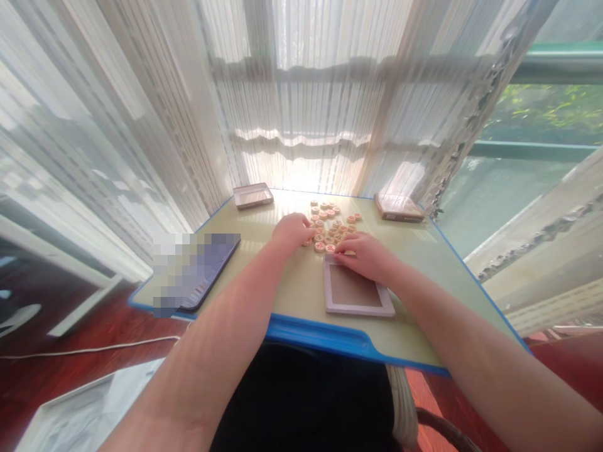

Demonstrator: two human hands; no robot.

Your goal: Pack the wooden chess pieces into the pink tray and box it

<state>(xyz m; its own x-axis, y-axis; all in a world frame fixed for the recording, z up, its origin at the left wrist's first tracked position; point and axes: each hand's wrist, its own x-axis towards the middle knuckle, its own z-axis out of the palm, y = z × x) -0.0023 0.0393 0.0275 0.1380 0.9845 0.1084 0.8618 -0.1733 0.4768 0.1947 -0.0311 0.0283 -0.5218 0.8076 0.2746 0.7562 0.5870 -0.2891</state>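
Round wooden Chinese chess pieces (pixel 337 230) with red and dark characters lie in a loose cluster on the pale table, some touching each other. At the cluster's left edge, my left hand (pixel 293 230) is bent loosely, its fingertips against the nearest pieces. My right hand (pixel 365 254) comes in from the near right side, fingers half curled and thumb apart, tips beside the front pieces. Under that hand lies a shallow open box (pixel 360 309) with a pale rim and brown inside. Neither hand visibly lifts a piece; the undersides of both are hidden.
The table (pixel 292 295) has a blue edge. Another open box part (pixel 254 204) stands at its back left and a flat box (pixel 399 207) at its back right. A dark, partly blurred tablet-like object (pixel 217 267) lies left. Sheer curtains (pixel 301 94) hang behind.
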